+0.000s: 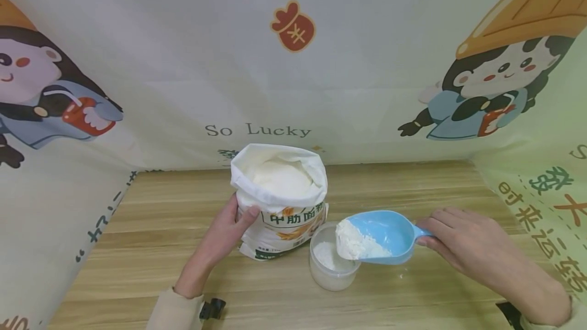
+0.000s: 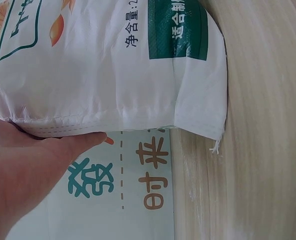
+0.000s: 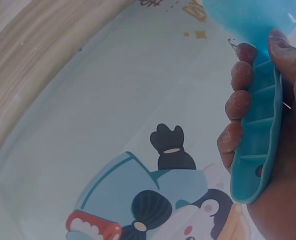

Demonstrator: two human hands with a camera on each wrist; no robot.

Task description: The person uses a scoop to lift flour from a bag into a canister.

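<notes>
My right hand (image 1: 463,238) grips the ribbed handle (image 3: 261,130) of a blue scoop (image 1: 399,238), fingers wrapped round it. White flour (image 1: 355,241) is heaped toward the scoop's front end, which overlaps the right rim of a clear round tub (image 1: 334,280) in the head view. Inside the tub lies more white powder (image 1: 326,256). An open flour bag (image 1: 279,202) with a rolled-down top stands left of the tub, filled well up. At the bag's left side my left hand (image 1: 231,225) holds it, thumb on the front and the other fingers hidden behind.
Everything stands on a wood-grain table (image 1: 151,228). A printed cloth (image 1: 192,65) with cartoon figures and lettering rises behind it and along both sides. Small white specks (image 1: 402,273) of powder lie on the table below the scoop.
</notes>
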